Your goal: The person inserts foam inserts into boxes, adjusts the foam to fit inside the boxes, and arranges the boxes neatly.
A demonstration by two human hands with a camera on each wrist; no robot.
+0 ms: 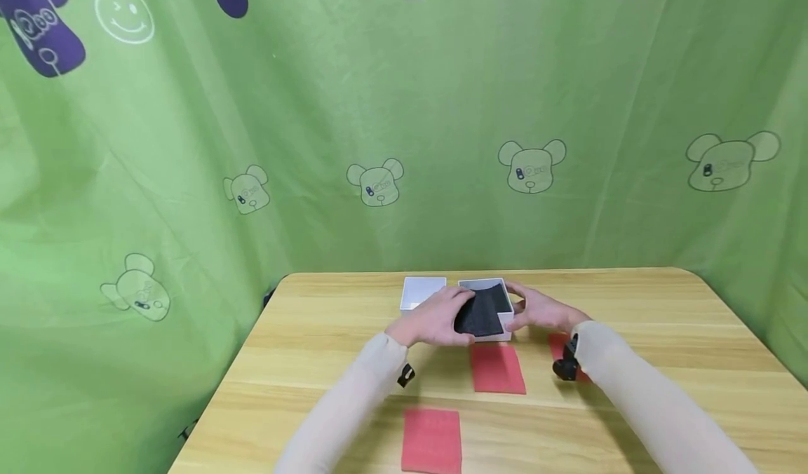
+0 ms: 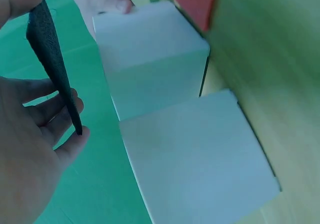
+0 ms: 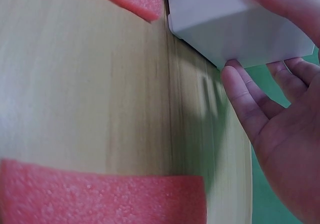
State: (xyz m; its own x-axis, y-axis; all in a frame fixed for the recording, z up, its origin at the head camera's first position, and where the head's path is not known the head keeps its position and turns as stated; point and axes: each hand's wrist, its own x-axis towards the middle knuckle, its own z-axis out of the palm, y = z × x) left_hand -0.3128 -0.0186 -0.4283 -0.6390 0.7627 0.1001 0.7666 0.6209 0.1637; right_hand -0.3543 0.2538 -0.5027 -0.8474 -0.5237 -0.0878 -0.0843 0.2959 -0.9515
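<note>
My left hand [image 1: 440, 317] pinches a thin black foam sheet [image 1: 481, 313] between thumb and fingers. The sheet is tilted over the open top of a white box [image 1: 501, 328], overlapping its mouth in the head view. In the left wrist view the black sheet [image 2: 52, 59] shows edge-on, away from the box's wall [image 2: 155, 54]. My right hand [image 1: 541, 309] holds the box at its right side. The right wrist view has the thumb on one face of the box [image 3: 235, 29] and the fingertips at its lower edge.
A second white open box or lid [image 1: 424, 291] stands to the left of the box. Red foam sheets lie on the wooden table [image 1: 315, 362]: one in front of the box [image 1: 498, 369], one nearer me [image 1: 432, 440], one partly under my right wrist [image 1: 557, 344]. A green curtain [image 1: 442, 109] hangs behind.
</note>
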